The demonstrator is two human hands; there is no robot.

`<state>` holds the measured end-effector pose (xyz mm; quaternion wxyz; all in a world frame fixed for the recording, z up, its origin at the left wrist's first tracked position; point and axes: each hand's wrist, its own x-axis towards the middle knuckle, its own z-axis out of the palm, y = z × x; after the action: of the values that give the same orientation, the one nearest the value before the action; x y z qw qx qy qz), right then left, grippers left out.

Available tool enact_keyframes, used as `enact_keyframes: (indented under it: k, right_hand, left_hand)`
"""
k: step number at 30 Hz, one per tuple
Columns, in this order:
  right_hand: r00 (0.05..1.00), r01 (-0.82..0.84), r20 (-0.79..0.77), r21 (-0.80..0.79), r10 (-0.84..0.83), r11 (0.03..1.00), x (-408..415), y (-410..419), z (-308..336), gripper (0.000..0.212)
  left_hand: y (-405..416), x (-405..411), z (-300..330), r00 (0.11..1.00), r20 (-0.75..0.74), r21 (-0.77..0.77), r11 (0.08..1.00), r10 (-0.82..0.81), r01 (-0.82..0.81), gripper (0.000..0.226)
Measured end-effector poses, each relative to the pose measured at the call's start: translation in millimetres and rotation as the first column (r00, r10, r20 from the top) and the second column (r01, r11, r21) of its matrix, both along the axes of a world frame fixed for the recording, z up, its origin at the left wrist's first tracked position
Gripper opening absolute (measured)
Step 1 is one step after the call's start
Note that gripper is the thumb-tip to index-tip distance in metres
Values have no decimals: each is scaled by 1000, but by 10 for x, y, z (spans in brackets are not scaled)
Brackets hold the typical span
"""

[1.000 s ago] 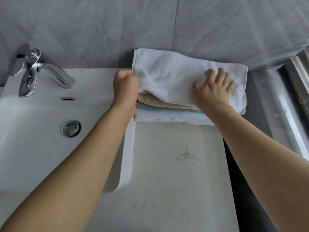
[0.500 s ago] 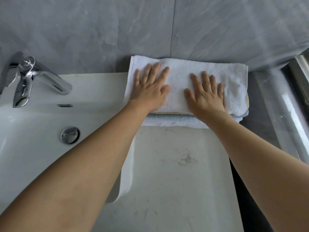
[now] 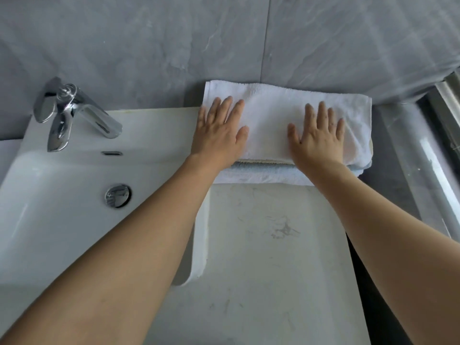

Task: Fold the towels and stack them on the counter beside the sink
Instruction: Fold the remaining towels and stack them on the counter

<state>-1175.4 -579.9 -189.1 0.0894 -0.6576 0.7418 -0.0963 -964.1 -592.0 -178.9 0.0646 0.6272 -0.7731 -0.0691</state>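
- Stack of folded towels in place at the back of the bench (image 3: 273,257), against the grey tiled wall (image 3: 149,46) and just right of the sink (image 3: 49,195).
- White towel (image 3: 271,115) folded and lying on top; thin cream towel (image 3: 263,160) edge showing beneath it, then pale blue towel (image 3: 261,169), with a lighter layer at the bottom that may be a fourth towel or a fold of the blue one; hard to tell.
- Left hand (image 3: 219,135) flat on the left end of the white towel, fingers straight and spread, gripping nothing, only pressing down.
- Right hand (image 3: 317,138) likewise flat on the right half, fingers straight, palm down, nothing grasped.
- Judged as the smoothing or squaring step on the last towel laid, not a fold in progress.
- Folding and stacking apparently done for every towel in view; no loose or unfolded towel visible on the bench, in the sink or near the tap (image 3: 74,113).
- Left to do, at most: evening out the right end, where the white towel droops a little over the layers below, and lifting both hands away.
- Task judged close to complete, though anything outside the view cannot be ruled out.
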Motion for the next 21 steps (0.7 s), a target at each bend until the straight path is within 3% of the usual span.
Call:
enact_keyframes:
  k: [5, 8, 14, 21]
  right_hand:
    - [975, -144, 129, -245, 179, 959, 635, 346, 191, 58]
    - [956, -177, 171, -313, 239, 933, 1094, 631, 213, 51]
    - [923, -195, 261, -320, 284, 927, 2166, 1189, 138, 49]
    - [888, -191, 351, -310, 299, 931, 3375, 1628, 63, 46]
  left_hand:
    - [535, 510, 22, 992, -120, -92, 994, 47, -58, 58]
    - [820, 919, 0, 977, -200, -161, 982, 70, -103, 55]
    - [1302, 1869, -66, 965, -260, -204, 976, 22, -77, 50]
    - [1816, 3041, -129, 960, -277, -134, 988, 43, -82, 51]
